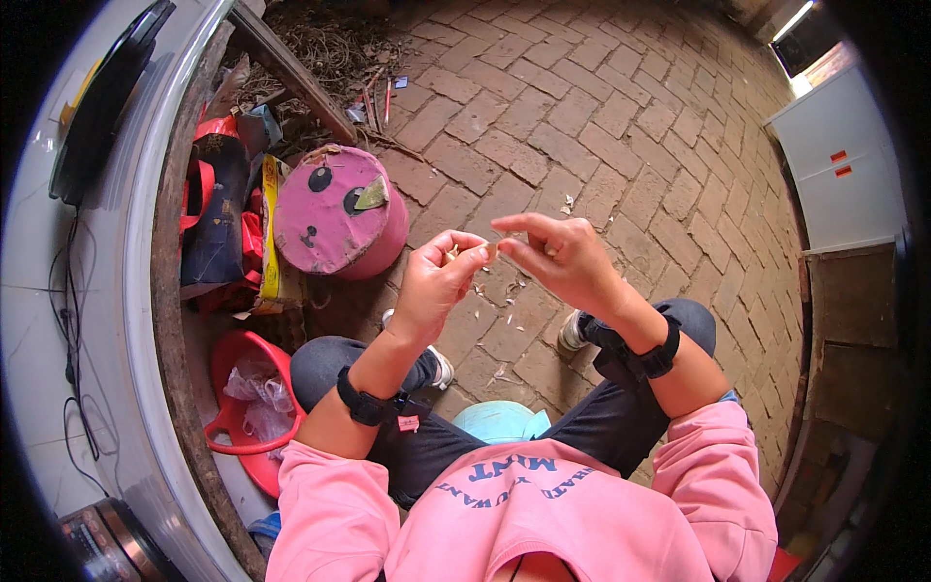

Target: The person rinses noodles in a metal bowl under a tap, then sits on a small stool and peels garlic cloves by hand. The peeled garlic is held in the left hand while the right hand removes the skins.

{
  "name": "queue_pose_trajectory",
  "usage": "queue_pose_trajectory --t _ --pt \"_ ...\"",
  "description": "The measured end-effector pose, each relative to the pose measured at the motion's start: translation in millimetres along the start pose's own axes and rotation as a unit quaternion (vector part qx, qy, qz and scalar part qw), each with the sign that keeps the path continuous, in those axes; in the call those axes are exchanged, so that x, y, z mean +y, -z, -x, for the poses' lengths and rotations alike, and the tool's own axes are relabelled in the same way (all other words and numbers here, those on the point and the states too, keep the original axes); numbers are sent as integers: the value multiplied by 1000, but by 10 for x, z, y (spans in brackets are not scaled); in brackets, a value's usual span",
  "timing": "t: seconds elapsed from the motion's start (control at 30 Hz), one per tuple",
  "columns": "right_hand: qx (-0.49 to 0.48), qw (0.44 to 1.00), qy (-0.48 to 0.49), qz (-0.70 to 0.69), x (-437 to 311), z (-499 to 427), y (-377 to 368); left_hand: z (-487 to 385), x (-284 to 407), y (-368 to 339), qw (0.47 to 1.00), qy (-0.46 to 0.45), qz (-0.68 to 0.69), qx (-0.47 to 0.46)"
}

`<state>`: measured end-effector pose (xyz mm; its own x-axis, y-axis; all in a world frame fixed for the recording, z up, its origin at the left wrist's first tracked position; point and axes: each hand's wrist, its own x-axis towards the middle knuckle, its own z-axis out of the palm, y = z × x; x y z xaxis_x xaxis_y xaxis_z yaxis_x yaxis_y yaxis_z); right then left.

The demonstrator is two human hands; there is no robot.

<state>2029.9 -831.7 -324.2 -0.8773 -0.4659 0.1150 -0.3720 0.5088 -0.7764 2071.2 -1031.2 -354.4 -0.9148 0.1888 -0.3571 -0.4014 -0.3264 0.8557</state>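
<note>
My left hand [438, 280] pinches a small tan piece [492, 252] between thumb and forefinger. Pale bits resembling garlic cloves [452, 253] show within its curled fingers. Close by on the right, my right hand [571, 251] has its forefinger and thumb apart, the thumb tip right beside the pinched piece. Something small and pale [551, 252] shows in the curl of its other fingers; whether it is gripped is unclear. Below both hands, thin whitish peelings [510, 302] lie scattered over the brick floor [574, 131].
A pink round stool [334, 211] with an animal face stands at left, beside bags [212, 211] and a yellow box [270, 240]. Nearer is a red plastic basket [254, 429] containing clear plastic bags. A tiled counter [36, 254] runs along the left; a white cabinet [836, 167] stands at right.
</note>
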Motion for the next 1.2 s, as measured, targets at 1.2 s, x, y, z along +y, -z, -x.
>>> queue_pose_trajectory --t 1.2 --pt "-13 996 15 -86 117 -8 -93 18 93 21 975 -95 -199 -28"
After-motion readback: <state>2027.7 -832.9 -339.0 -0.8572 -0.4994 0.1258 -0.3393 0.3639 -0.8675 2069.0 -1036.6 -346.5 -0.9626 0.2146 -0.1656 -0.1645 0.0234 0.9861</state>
